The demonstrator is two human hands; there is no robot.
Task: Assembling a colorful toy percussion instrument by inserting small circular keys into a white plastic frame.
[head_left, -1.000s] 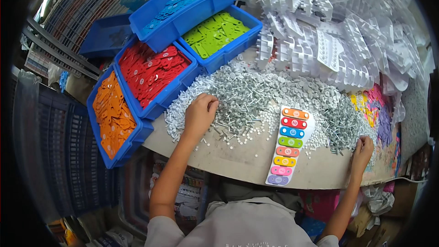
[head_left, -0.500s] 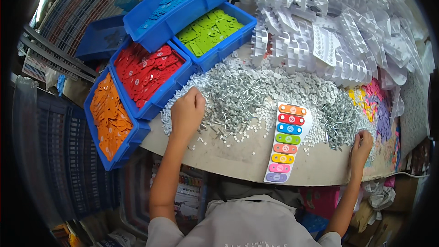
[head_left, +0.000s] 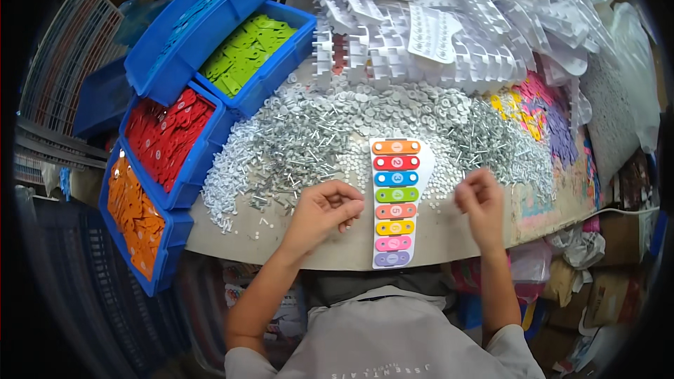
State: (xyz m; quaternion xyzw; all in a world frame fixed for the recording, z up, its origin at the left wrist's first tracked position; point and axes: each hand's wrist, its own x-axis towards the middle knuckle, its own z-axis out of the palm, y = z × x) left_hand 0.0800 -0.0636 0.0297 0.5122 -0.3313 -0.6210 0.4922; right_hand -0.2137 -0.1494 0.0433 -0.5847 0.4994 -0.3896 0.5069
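A white plastic strip [head_left: 412, 224] lies on the table in front of me. Across it sits a column of coloured plastic bars, from an orange bar [head_left: 397, 147] at the far end to a purple bar [head_left: 391, 259] at the near edge. White round caps show on the ends of the upper three bars; small holes or metal dots show on lower ones. Just left of the strip is my left hand [head_left: 324, 215], thumb and fingertips pinched together. My right hand [head_left: 483, 203], slightly blurred, is pinched right of the strip. Whatever either holds is too small to make out.
Beyond the strip spread heaps of metal screws [head_left: 302, 144], white caps [head_left: 421, 107] and small white pieces [head_left: 228, 151]. Blue bins [head_left: 184, 200] of coloured bars stand at left. Clear-white moulded trays [head_left: 449, 63] pile up behind; loose pink and purple bars [head_left: 562, 137] lie right.
My left hand has come from the screw heap at left toward the strip. My right hand has moved left from the right-hand heap toward the strip. The view has shifted right.
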